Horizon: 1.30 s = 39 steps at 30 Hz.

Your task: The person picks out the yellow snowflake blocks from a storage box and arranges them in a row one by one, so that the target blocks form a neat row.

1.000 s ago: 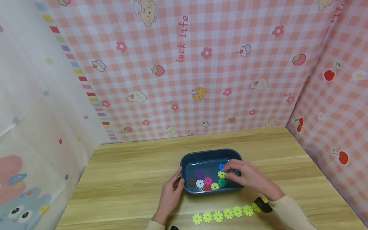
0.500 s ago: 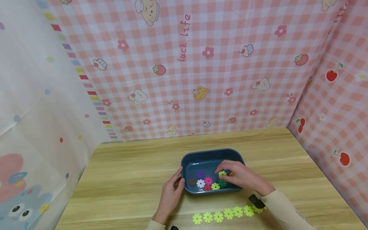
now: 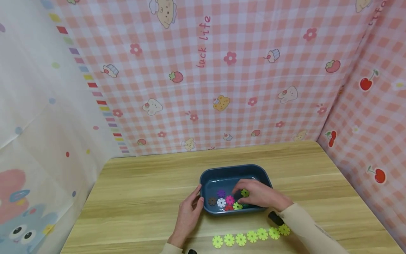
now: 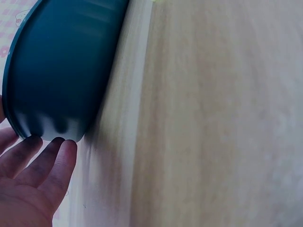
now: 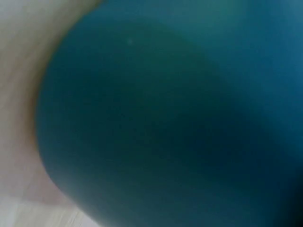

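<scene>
A dark blue tray (image 3: 219, 171) holds several small notched plastic discs in different colours. Against its left end rest the fingertips of my left hand (image 3: 187, 215); the left wrist view shows those fingers (image 4: 64, 163) fairly straight on the outer wall. My right hand (image 3: 258, 194) reaches into the tray over its right part, thumb and index finger apart. The thumb tip is at a yellow-green disc (image 3: 237, 206); whether it touches cannot be told. Another yellow-green disc (image 3: 245, 193) shows beside the fingers. Pink (image 3: 229, 200), white (image 3: 221, 202), purple (image 3: 221, 193) and brown (image 3: 212, 201) discs lie to the left.
In front of the tray, a row of several yellow-green discs (image 3: 241, 239) lies on the wooden table (image 3: 142, 197). The right forearm passes over the row's right end. Patterned cloth (image 3: 203, 88) hangs behind the table and at both sides. The right wrist view is blurred tray wall.
My right hand has moved left and slightly down inside the tray, from the upper yellow-green disc towards the lower one. My left hand has stayed on the tray.
</scene>
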{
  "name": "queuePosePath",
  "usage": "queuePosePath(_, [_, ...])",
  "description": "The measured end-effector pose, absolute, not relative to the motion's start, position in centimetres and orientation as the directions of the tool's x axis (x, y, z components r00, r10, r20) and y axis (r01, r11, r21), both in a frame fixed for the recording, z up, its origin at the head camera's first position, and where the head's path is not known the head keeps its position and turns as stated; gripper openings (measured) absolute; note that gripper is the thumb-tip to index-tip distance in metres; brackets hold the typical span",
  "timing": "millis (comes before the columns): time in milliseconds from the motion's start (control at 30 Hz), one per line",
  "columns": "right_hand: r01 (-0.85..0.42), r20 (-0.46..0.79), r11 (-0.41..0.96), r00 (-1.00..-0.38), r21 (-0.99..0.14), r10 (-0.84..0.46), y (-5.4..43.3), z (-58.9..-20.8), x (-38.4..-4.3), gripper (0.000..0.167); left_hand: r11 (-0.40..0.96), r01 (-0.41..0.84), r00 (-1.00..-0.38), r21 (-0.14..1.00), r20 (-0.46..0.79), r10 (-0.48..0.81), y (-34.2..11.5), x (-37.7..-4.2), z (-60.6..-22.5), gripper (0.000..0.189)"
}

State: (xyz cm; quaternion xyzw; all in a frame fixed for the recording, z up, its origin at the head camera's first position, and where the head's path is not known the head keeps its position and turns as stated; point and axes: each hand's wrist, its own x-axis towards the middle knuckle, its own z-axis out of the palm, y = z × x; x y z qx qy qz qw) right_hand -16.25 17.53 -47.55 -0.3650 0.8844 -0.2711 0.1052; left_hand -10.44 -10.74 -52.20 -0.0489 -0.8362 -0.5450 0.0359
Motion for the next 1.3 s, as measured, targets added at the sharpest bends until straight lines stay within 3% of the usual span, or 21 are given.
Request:
queuePosePath(700, [-0.597,-0.045,0.616,-0.698,-0.514,-0.714,16.9,-49.2,-17.3,0.029,0.411,0.113,-0.994,0.905,0.107,0.038,-10.8,-10.3,-52.2,0.046])
queuePosePath(1300, [-0.582,-0.024,0.632,-0.726,-0.512,-0.687,16.5,-49.7,-18.0,0.018,0.405,0.11,-0.994,0.908,0.101,0.045,-10.8,-10.4,-52.1,0.046])
